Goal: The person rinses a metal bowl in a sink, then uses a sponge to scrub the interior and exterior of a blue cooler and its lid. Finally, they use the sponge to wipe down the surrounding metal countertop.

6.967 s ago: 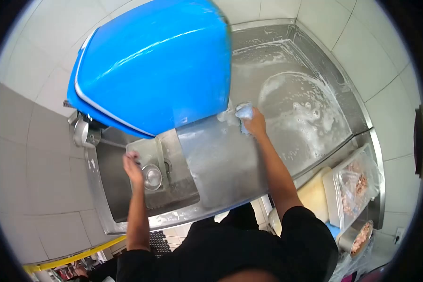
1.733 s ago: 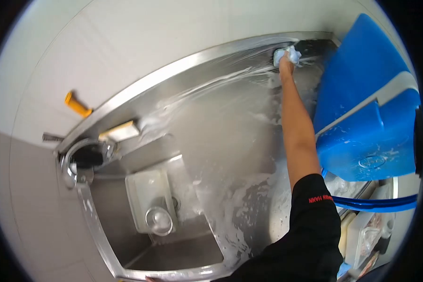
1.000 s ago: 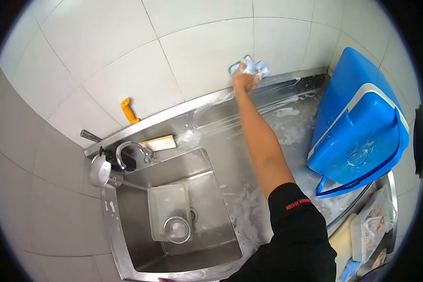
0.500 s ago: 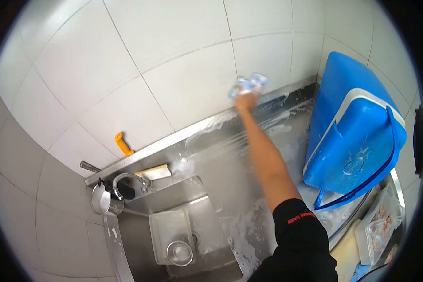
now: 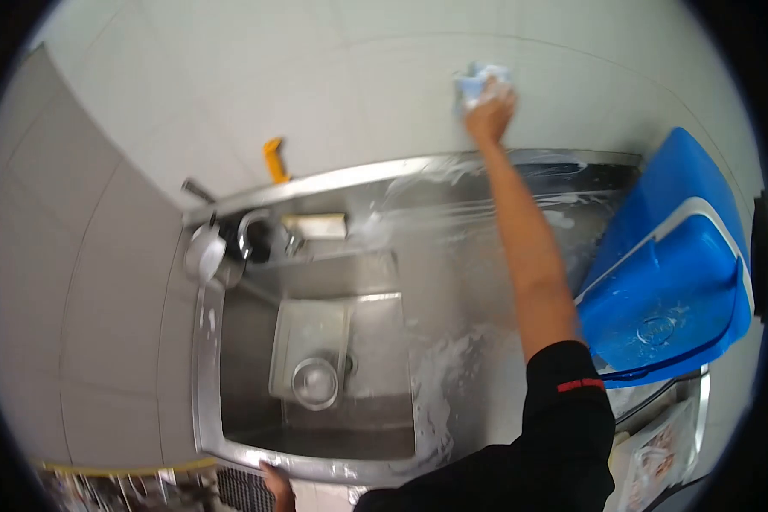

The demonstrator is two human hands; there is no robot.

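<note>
My right hand (image 5: 491, 109) presses a crumpled pale blue and white cloth (image 5: 478, 84) against the tiled wall (image 5: 384, 102), above the steel back ledge. The fingers are closed on the cloth, and the hand is slightly blurred. Down at the bottom, my left hand (image 5: 277, 488) is by the front rim of the steel sink (image 5: 316, 469); a finger stretches out toward the rim and it holds nothing visible. Suds streak the steel counter (image 5: 469, 316) below my right arm. In the sink basin lie a pale rectangular plastic tub (image 5: 309, 320) and a round metal bowl (image 5: 316, 384).
A large blue cooler box (image 5: 657, 282) stands tilted at the right. Behind the basin are a curved tap (image 5: 246, 235), a pale block (image 5: 320, 226) and a pot (image 5: 205, 254). An orange handle (image 5: 274, 160) leans on the wall. A bagged food container (image 5: 657, 456) sits lower right.
My right hand has moved up the wall with the cloth, away from the back ledge. The view has shifted, and my left hand now shows by the sink's front rim.
</note>
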